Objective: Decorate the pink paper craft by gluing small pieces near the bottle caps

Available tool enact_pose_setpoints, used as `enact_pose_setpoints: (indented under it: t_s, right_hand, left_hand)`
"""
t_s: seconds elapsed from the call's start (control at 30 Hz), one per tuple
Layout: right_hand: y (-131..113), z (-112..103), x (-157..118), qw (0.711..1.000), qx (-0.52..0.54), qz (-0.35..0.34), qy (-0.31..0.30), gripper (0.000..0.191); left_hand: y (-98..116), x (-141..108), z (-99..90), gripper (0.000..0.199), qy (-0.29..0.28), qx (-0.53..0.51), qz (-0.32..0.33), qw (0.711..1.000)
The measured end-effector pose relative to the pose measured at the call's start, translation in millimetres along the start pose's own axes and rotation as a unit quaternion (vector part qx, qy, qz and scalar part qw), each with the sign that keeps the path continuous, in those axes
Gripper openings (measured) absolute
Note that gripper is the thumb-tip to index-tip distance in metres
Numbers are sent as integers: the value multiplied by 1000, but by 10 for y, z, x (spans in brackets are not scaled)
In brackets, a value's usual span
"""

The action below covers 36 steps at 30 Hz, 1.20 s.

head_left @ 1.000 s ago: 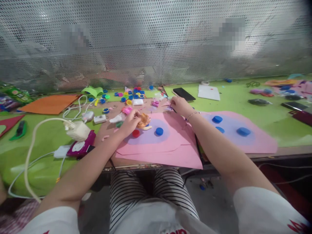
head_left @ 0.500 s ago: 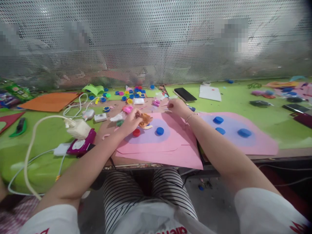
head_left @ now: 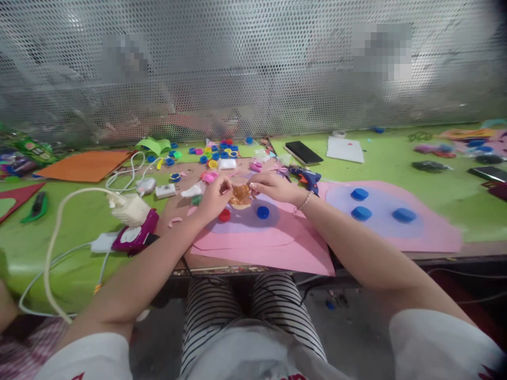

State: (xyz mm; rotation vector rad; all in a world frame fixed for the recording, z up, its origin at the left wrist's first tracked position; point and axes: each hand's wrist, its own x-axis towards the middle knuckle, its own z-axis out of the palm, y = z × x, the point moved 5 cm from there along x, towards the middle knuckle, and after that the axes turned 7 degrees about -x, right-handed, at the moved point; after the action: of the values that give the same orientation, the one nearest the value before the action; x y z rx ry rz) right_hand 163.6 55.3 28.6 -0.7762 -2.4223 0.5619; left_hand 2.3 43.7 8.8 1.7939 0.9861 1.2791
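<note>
A crinkled golden-brown piece [head_left: 240,195], perhaps foil or wrapper, is held just above a pale purple shape [head_left: 242,226] on pink paper [head_left: 261,256]. My left hand [head_left: 217,196] pinches its left side. On its right edge, the fingers of my right hand [head_left: 275,188] are closed. A pale strip shows along its lower edge. Below it, a red bottle cap [head_left: 224,215] and a blue bottle cap [head_left: 262,212] sit on the purple shape. Behind my right hand lies a blue hot glue gun [head_left: 307,178] with orange parts.
On the right, blue caps [head_left: 361,213] rest on another pink-and-purple cutout [head_left: 435,237]. Several coloured caps [head_left: 216,153], a phone [head_left: 303,152] and white foam [head_left: 344,149] lie at the back. Cords and a purple power strip [head_left: 134,235] stand left, near a green cutter [head_left: 36,207].
My right hand has moved left and toward me, from the table's back to the golden-brown piece, and grips it now. The glue gun has come into fuller view.
</note>
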Motion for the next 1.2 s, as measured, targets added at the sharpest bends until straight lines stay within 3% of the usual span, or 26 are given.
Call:
enact_pose_setpoints:
  t_s: [0.2,0.33,0.5,0.67,0.73,0.83,0.97,1.2]
  right_hand:
    - [-135,40,-15,998,7,18,52,21]
    - [-151,-7,-15,996,31,25,75,19]
    - [-217,41,2,996,22,47,68,10]
    - [-252,-14,-7,988,-30,57,139,7]
    - [-248,-40,-19,985,-40,54,158,8]
    - [-282,-47,-34,984,-65,25,162,9]
    - [-386,-25,-53,980,-108,-45,160,14]
    - [-508,-44,-83,956,-156,-137,205,13]
  left_hand:
    - [38,23,-101,16,75,33,29,996]
    - [52,16,-131,19,96,69,41,992]
    - [2,18,-117,17,89,44,43,994]
    - [72,-15,-93,32,74,-14,27,997]
    - [114,-30,-52,39,40,-32,20,998]
    - [140,-41,-1,42,4,-26,12,1000]
    - [122,-33,10,35,2,-21,-25,999]
    - [202,-19,-35,21,13,9,6,1000]
